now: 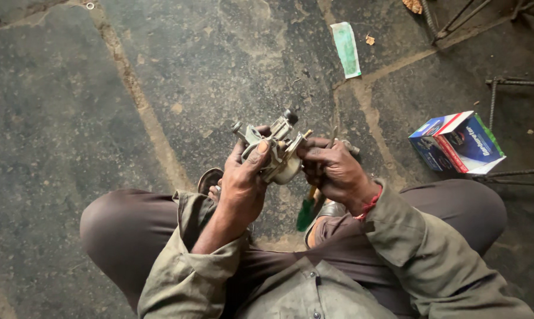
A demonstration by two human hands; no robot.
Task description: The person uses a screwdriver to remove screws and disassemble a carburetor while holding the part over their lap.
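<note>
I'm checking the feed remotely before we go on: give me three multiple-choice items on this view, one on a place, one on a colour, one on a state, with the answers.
1. Where does the blue, red and white cardboard box lie?
A. On the floor to the person's right
B. On the person's lap
C. Under the left knee

2. What colour is the handle of the tool that shows below the hands?
A. Yellow
B. Green
C. Black

3. How is the grey metal part held?
A. Lying on the floor, untouched
B. In the left hand alone
C. In both hands, off the floor

Answers:
1. A, the box sits on the stone floor beyond the right knee.
2. B, the handle is bright green.
3. C, the left hand and the right hand each grip one side of it above the lap.
</note>
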